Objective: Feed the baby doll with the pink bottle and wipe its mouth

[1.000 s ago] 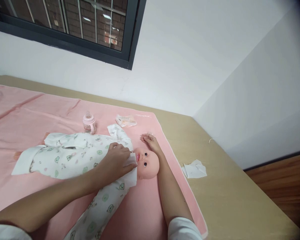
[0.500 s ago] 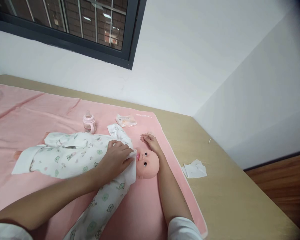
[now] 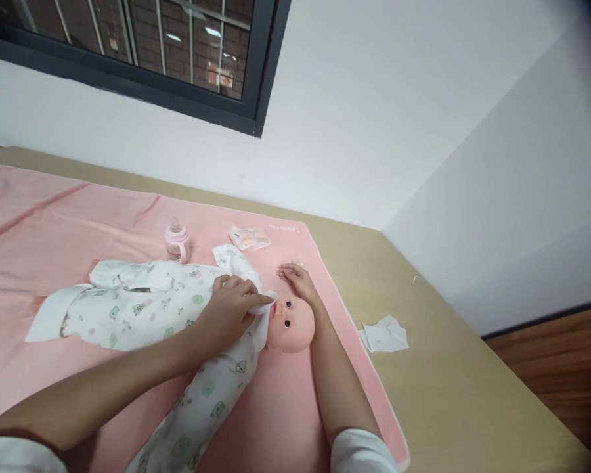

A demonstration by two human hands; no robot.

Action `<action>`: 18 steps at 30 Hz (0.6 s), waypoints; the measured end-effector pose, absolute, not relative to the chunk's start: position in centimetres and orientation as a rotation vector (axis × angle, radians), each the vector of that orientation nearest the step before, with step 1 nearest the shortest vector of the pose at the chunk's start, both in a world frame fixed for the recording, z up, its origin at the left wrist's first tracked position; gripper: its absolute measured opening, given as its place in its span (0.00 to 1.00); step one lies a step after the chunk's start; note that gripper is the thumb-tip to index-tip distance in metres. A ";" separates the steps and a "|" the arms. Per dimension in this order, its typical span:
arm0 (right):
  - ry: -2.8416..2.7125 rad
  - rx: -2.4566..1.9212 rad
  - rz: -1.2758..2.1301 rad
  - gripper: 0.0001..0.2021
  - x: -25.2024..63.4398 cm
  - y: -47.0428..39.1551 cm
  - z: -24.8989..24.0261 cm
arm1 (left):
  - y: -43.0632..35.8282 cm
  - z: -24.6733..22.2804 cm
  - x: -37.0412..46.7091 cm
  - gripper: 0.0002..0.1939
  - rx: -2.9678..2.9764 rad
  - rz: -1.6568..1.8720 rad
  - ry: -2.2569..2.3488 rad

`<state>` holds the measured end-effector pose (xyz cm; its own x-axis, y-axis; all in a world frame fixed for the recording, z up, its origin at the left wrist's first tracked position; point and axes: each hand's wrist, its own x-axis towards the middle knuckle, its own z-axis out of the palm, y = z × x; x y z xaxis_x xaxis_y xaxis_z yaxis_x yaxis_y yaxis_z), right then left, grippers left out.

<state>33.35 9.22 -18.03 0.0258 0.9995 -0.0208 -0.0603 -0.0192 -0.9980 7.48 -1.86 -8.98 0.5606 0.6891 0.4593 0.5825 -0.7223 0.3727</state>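
A baby doll [image 3: 291, 328] in a white printed outfit [image 3: 142, 302] lies on its back on a pink blanket [image 3: 285, 407], head to the right. My left hand [image 3: 230, 312] is over its upper chest, thumb and fingers pinching a white cloth [image 3: 260, 328] at the doll's mouth and chin. The cloth's edge is lifted and folded over the finger. My right arm curves round the top of the doll's head. Beyond the head, my right hand [image 3: 296, 277] rests with fingers stretched out, holding nothing. A small clear item beside its fingers is partly hidden.
A pink baby bottle [image 3: 177, 242] stands upright behind the doll, near a clear plastic packet [image 3: 249, 238]. On the wooden surface [image 3: 438, 387] to the right lies a crumpled white tissue [image 3: 385, 334]. A wall and a dark-framed window [image 3: 256, 98] rise behind.
My left fingers have shifted slightly right toward the doll's mouth, and the cloth's edge is now lifted and curled. My right hand stays in place.
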 end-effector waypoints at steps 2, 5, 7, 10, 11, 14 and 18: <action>-1.137 -1.188 1.233 0.19 33.4 9.2 -18.0 | -1.9 -8.9 7.5 0.23 2.616 0.878 1.073; -1.137 -1.183 1.232 0.18 33.4 9.2 -18.1 | -1.8 -8.9 7.4 0.23 2.612 0.873 1.070; -1.135 -1.181 1.230 0.18 33.4 9.2 -18.1 | -1.7 -8.9 7.4 0.21 2.608 0.874 1.070; -1.134 -1.179 1.229 0.16 33.4 9.2 -18.1 | -1.6 -8.9 7.3 0.23 2.602 0.873 1.055; -1.134 -1.179 1.229 0.16 33.4 9.2 -18.1 | -1.6 -8.8 7.2 0.23 2.596 0.878 1.041; -1.133 -1.183 1.227 0.18 33.3 9.2 -18.1 | -1.9 -8.4 7.2 0.23 2.540 0.878 0.979; -1.135 -1.189 1.229 0.19 33.3 9.2 -18.1 | -2.5 -8.0 7.3 0.22 2.418 0.840 0.917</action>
<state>33.30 9.25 -18.14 0.0280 0.9995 -0.0175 -0.0622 -0.0157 -0.9979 7.27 -2.55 -7.97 0.5997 0.7003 0.3872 0.4470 -0.6945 0.5638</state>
